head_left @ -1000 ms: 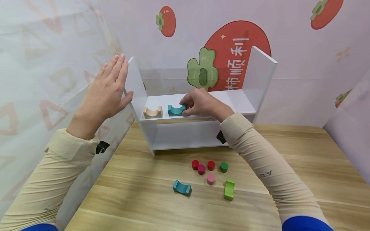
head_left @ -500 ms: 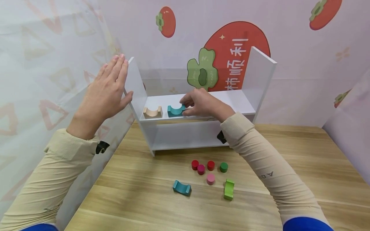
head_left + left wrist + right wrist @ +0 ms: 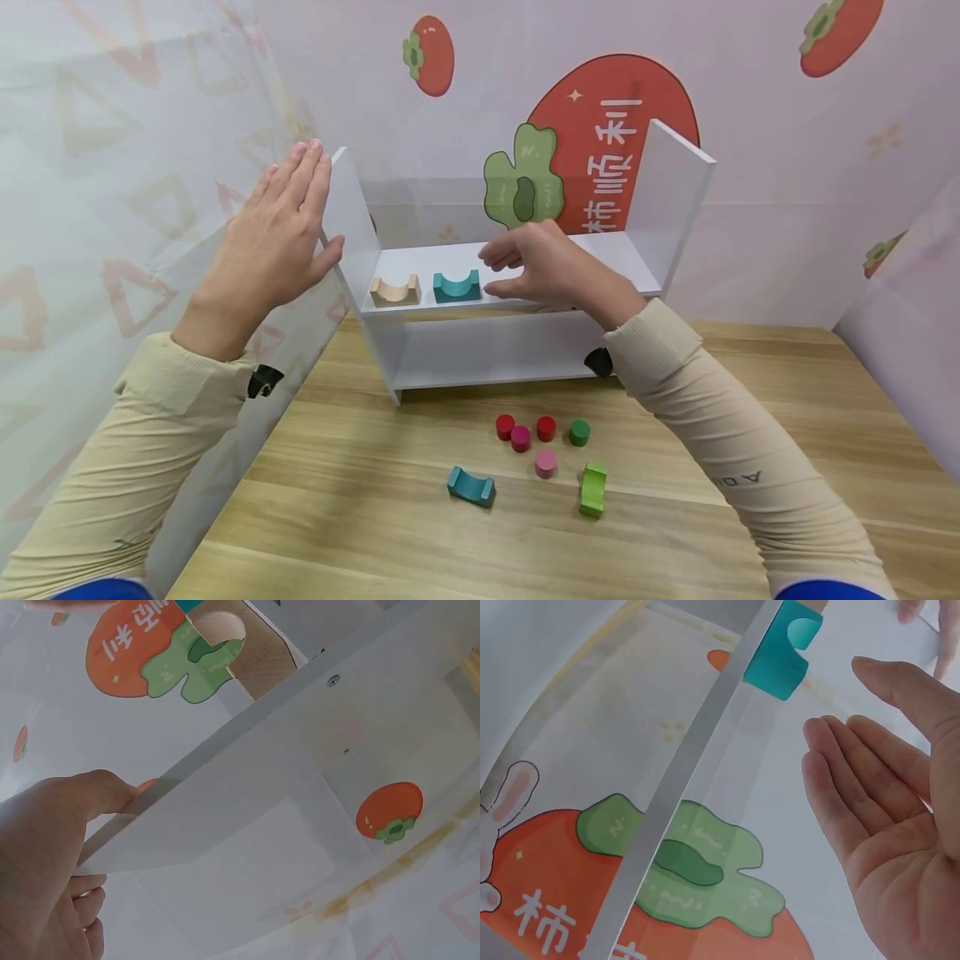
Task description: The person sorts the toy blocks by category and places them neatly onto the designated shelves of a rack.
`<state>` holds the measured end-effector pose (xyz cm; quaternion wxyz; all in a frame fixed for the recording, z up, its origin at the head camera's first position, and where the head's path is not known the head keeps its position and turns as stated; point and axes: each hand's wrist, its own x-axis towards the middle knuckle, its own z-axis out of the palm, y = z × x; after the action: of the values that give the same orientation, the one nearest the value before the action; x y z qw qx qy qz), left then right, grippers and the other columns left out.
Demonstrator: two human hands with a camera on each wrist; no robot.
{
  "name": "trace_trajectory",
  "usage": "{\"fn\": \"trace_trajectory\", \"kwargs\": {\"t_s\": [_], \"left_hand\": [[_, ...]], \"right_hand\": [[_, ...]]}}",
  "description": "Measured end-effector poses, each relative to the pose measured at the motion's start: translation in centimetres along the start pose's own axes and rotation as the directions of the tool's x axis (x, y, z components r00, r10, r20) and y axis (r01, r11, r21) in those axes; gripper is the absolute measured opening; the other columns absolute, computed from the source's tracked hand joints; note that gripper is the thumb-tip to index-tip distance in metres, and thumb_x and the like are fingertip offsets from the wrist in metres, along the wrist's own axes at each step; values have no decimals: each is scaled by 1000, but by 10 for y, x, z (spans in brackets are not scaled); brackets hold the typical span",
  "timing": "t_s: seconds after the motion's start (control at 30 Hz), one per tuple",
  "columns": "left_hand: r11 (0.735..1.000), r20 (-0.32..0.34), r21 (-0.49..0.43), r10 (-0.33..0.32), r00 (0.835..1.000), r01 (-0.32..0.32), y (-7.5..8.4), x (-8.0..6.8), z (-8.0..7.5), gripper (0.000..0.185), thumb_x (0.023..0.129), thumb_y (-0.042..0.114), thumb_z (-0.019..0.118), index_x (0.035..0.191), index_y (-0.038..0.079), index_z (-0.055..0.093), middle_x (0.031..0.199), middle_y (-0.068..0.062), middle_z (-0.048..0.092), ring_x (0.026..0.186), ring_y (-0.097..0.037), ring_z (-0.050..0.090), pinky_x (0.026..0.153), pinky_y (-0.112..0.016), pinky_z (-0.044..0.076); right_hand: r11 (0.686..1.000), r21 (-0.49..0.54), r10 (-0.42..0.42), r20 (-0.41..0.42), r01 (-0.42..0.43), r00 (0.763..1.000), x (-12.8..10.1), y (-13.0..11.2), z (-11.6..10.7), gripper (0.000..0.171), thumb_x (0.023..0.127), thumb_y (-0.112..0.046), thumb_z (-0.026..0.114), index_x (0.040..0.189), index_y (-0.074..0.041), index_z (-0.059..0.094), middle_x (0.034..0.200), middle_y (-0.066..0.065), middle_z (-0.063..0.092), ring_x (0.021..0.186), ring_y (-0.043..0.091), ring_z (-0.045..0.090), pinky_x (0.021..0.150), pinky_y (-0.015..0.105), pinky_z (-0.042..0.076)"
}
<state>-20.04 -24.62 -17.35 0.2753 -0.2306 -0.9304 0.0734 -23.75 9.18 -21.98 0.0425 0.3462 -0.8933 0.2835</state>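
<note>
Head view: teal arch block [image 3: 457,286] sits on the white shelf [image 3: 570,250] near its front edge, beside a beige arch block [image 3: 395,290]. Right hand [image 3: 555,271] hovers just beside it, fingers relaxed, holding nothing. Left hand [image 3: 273,229] presses flat against the shelf's left panel. The block is judged light, rigid, smooth wood; grip its flat end faces.

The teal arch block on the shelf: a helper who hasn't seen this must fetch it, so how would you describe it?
Find the white open shelf unit on the wooden table. On its upper board sit two arch-shaped wooden blocks; take the teal arch block, right of the beige arch block. A second teal arch lies on the table, not the shelf.
</note>
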Motion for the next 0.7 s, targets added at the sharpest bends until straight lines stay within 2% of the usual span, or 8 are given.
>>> {"fn": "trace_trajectory", "kwargs": {"t_s": [0.27, 0.47, 0.7], "left_hand": [[1000, -7, 6, 3, 1000, -3, -1, 0, 1, 89, 97, 19, 67, 165, -9, 16, 175, -27, 17, 165, -41, 17, 133, -59, 19], [1000, -2, 2, 4, 1000, -4, -2, 0, 0, 89, 98, 19, 66, 165, -10, 15, 175, -27, 16, 165, -41, 16, 134, -59, 17], [1000, -2, 0, 6, 1000, -6, -1, 0, 0, 89, 97, 19, 66, 165, -9, 15, 175, -27, 17, 165, -41, 16, 134, -59, 18]], "right_hand": [[999, 10, -48, 13, 48, 999, -29, -1, 18, 41, 90, -16, 85, 128, -4, 76, 122, 13, 79, 112, 28, 77, 101, 45, 62], [998, -2, -59, 54, 59, 997, -49, 0, 46, 41, 88, -15, 86, 126, -3, 77, 120, 12, 79, 110, 24, 78, 97, 40, 64], [993, 19, -114, 121, 112, 986, -68, 2, 84, 39, 88, -12, 86, 124, 0, 76, 118, 13, 80, 108, 24, 78, 93, 34, 65]]}}
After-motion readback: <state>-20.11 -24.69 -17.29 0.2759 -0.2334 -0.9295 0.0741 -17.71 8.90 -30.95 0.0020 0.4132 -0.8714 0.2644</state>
